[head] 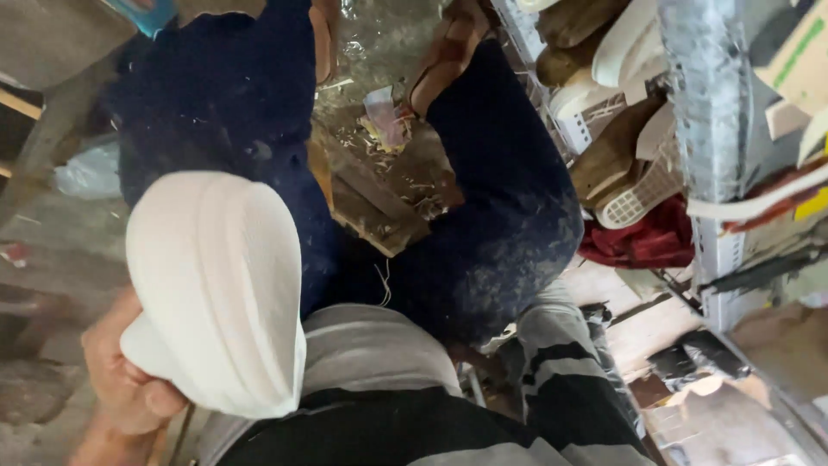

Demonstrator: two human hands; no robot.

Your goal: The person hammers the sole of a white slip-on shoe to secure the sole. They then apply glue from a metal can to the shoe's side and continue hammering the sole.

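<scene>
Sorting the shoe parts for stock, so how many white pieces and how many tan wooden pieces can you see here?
White moulded piece held in left hand: 1
White pieces on the rack: 3
Tan wooden forms on the rack: 3
Total: 7

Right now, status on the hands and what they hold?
Left hand grips white shoe upper from below. Right hand out of view. Knees and wood scraps beneath; nothing blocking.
</scene>
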